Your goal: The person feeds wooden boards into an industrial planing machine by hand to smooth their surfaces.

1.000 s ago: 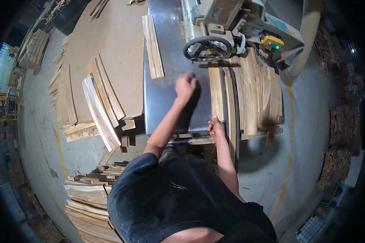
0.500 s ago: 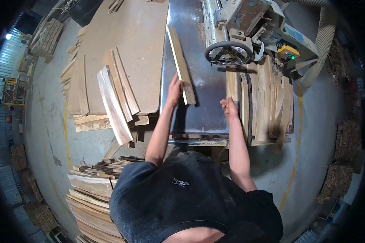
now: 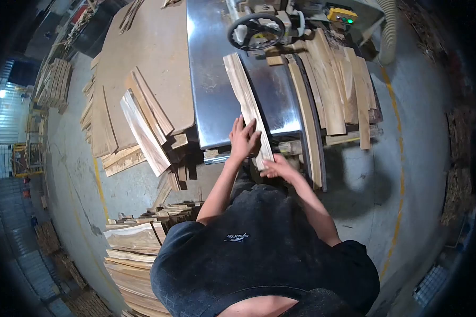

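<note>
A long wooden board (image 3: 247,98) lies aslant on the steel machine table (image 3: 209,105), its near end reaching past the table's front edge. My left hand (image 3: 243,141) rests against the board's left side near that end, fingers spread over its face. At the near end, my right hand (image 3: 281,168) has its fingers around the board, the thumb side toward it. Ahead of the board's far end is a machine with a black handwheel (image 3: 256,33).
Several loose boards (image 3: 145,132) lie on the brown side table (image 3: 148,53) at left. More boards (image 3: 322,79) lie right of the steel table, beside a long strip on a dark rail (image 3: 308,127). A stack of boards (image 3: 132,264) stands at lower left. A hose (image 3: 388,31) hangs at upper right.
The board has turned from its edge onto its face and come nearer to me. My right hand has moved from beside the strip to the board's near end. My view has shifted.
</note>
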Available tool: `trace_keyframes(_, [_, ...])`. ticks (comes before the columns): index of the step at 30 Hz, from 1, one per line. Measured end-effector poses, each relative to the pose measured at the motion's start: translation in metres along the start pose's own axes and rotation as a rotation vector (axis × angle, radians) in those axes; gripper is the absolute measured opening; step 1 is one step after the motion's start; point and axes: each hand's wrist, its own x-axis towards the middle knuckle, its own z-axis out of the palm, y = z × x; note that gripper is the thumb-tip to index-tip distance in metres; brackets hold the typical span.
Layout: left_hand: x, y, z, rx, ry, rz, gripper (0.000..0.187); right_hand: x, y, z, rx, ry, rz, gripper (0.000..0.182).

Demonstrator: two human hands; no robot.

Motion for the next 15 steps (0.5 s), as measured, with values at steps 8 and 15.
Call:
trace_keyframes(8, [-0.012,0.047,0.058,0.151,-0.16,0.221,0.077,-0.053,0.1,-0.033,0.537,0.08,0.036,0.043])
trace_keyframes(15, [0.089,0.053,0.083,0.045,-0.074,0.13,0.067,-0.016,0.03,-0.038,0.392,0.465,-0.054,0.052])
